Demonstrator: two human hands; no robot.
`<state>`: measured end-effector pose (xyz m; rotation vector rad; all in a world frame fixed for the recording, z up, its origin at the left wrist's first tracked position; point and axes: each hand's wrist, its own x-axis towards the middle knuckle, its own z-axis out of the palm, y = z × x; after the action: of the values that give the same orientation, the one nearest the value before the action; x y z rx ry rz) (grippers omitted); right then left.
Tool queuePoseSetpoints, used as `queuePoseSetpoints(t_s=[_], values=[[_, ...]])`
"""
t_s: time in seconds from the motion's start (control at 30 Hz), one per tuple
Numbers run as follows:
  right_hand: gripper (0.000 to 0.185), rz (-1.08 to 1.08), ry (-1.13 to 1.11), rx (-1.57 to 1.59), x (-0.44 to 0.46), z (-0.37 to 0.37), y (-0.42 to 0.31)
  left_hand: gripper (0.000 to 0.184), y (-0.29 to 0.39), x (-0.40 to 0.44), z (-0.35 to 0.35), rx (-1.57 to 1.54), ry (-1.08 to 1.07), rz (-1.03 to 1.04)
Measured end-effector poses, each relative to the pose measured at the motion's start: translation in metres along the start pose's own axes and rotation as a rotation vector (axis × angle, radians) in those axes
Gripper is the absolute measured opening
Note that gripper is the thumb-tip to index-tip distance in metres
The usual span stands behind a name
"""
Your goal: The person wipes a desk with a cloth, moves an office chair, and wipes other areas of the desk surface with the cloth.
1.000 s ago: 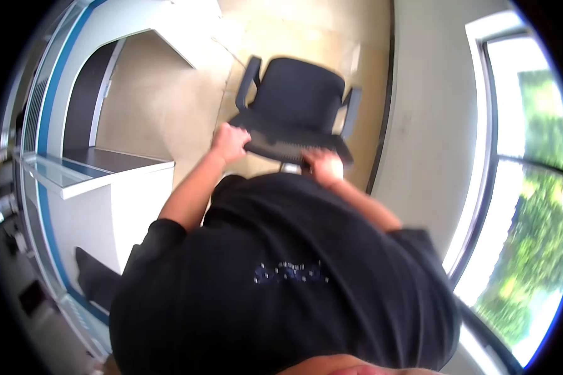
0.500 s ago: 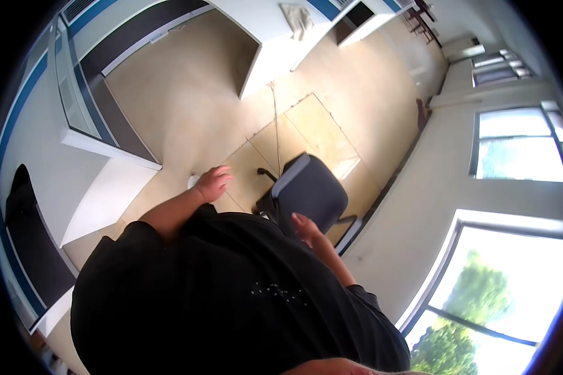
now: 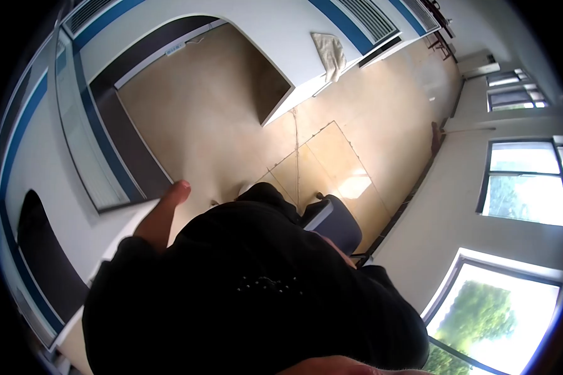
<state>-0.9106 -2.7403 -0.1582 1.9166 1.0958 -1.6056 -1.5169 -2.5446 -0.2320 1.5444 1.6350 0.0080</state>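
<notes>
Left hand (image 3: 181, 192): you are holding it out beside the left desk (image 3: 47, 162), probably for balance; grip too foreshortened to tell. Right forearm (image 3: 340, 251): bordering the chair (image 3: 342, 226); hand hidden, grip untellable. Chair: standing near right, ahead of you.

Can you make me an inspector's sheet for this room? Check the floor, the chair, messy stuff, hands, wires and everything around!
Surface: tan floor, with a bright patch of light.
Job's things: dark chair, partly hidden by the black shirt.
Clutter: pale cloth at the edge of a white desk.
Grips: left grip, nothing seen in it; right grip can't be made out.
Cables: thin line on the floor, cord or crack unclear.
Surroundings: wall with windows at right.
</notes>
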Motion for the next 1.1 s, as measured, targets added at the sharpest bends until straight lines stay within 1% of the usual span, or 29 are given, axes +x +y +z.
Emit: queuePoseSetpoints(t_s=[0.07, 0.13, 0.17, 0.2, 0.23, 0.27, 0.3, 0.37, 0.4, 0.43, 0.5, 0.57, 0.63, 0.7, 0.73, 0.77, 0.8, 0.83, 0.87, 0.9, 0.93, 0.97, 1.0, 1.07, 1.1], values=[[0.053, 0.002, -0.005, -0.003, 0.026, -0.036, -0.028, 0.019, -0.022, 0.023, 0.018, -0.009, -0.048, 0.048], [0.055, 0.006, 0.016, 0.023, 0.066, -0.087, -0.067, 0.019, -0.037, 0.034, 0.022, -0.009, -0.115, 0.246], [0.056, 0.010, 0.034, 0.050, 0.087, -0.116, -0.090, 0.020, -0.037, 0.032, 0.014, -0.034, -0.165, 0.252], [0.058, 0.071, 0.061, 0.104, 0.103, -0.150, -0.115, 0.020, -0.034, 0.029, 0.000, -0.070, -0.196, 0.247], [0.056, 0.012, 0.105, 0.169, 0.126, -0.181, -0.129, 0.021, -0.027, 0.029, -0.018, -0.100, -0.212, 0.214], [0.054, -0.050, 0.146, 0.231, 0.149, -0.212, -0.143, 0.022, -0.018, 0.031, -0.038, -0.113, -0.208, 0.190], [0.050, 0.013, 0.105, 0.307, 0.138, -0.252, -0.173, 0.024, -0.008, 0.034, -0.059, -0.126, -0.196, 0.165], [0.059, 0.032, 0.166, 0.463, 0.160, -0.308, -0.198, 0.026, 0.017, 0.041, -0.104, -0.150, -0.153, 0.144], [0.067, 0.096, 0.129, 0.494, 0.178, -0.338, -0.211, 0.027, 0.032, 0.050, -0.129, -0.157, -0.127, 0.161], [0.072, 0.110, 0.093, 0.529, 0.188, -0.367, -0.224, 0.028, 0.049, 0.065, -0.149, -0.165, -0.096, 0.191], [0.070, -0.042, 0.116, 0.734, 0.178, -0.421, -0.256, 0.031, 0.085, 0.107, -0.183, -0.179, -0.012, 0.286], [0.069, -0.143, 0.104, 1.057, 0.174, -0.470, -0.285, 0.034, 0.128, 0.159, -0.208, -0.161, 0.073, 0.335], [0.079, -0.152, 0.109, 1.244, 0.194, -0.504, -0.300, 0.037, 0.191, 0.202, -0.239, -0.054, 0.093, 0.115], [0.085, -0.100, 0.136, 1.419, 0.214, -0.526, -0.307, 0.037, 0.257, 0.221, -0.244, -0.083, 0.139, -0.171], [0.087, -0.070, 0.146, 1.504, 0.218, -0.536, -0.312, 0.037, 0.286, 0.232, -0.238, -0.065, 0.134, -0.179], [0.088, -0.041, 0.118, 1.616, 0.215, -0.546, -0.317, 0.037, 0.314, 0.249, -0.239, -0.232, 0.147, -0.193], [0.087, -0.152, 0.120, 1.892, 0.235, -0.550, -0.324, 0.037, 0.338, 0.283, -0.292, -0.328, 0.140, -0.193], [0.085, -0.217, 0.103, 1.978, 0.242, -0.555, -0.331, 0.037, 0.353, 0.315, -0.318, -0.275, 0.121, -0.189], [0.083, -0.275, 0.096, 2.047, 0.245, -0.559, -0.331, 0.036, 0.363, 0.343, -0.333, -0.345, 0.141, -0.235], [0.079, -0.241, 0.095, 2.142, 0.248, -0.560, -0.336, 0.036, 0.368, 0.363, -0.340, -0.430, 0.164, -0.293], [0.075, -0.213, 0.108, 2.230, 0.247, -0.565, -0.343, 0.036, 0.385, 0.387, -0.351, -0.438, 0.173, -0.277], [0.061, -0.172, 0.161, 2.260, 0.236, -0.570, -0.349, 0.035, 0.408, 0.415, -0.363, -0.452, 0.180, -0.249], [0.061, -0.164, 0.185, 2.284, 0.232, -0.575, -0.349, 0.035, 0.428, 0.440, -0.369, -0.439, 0.153, -0.236], [0.045, -0.114, 0.197, 2.281, 0.232, -0.578, -0.350, 0.038, 0.469, 0.504, -0.380, -0.581, 0.067, -0.209], [0.038, -0.064, 0.231, 2.256, 0.237, -0.579, -0.349, 0.038, 0.487, 0.539, -0.376, -0.546, 0.020, -0.199]])
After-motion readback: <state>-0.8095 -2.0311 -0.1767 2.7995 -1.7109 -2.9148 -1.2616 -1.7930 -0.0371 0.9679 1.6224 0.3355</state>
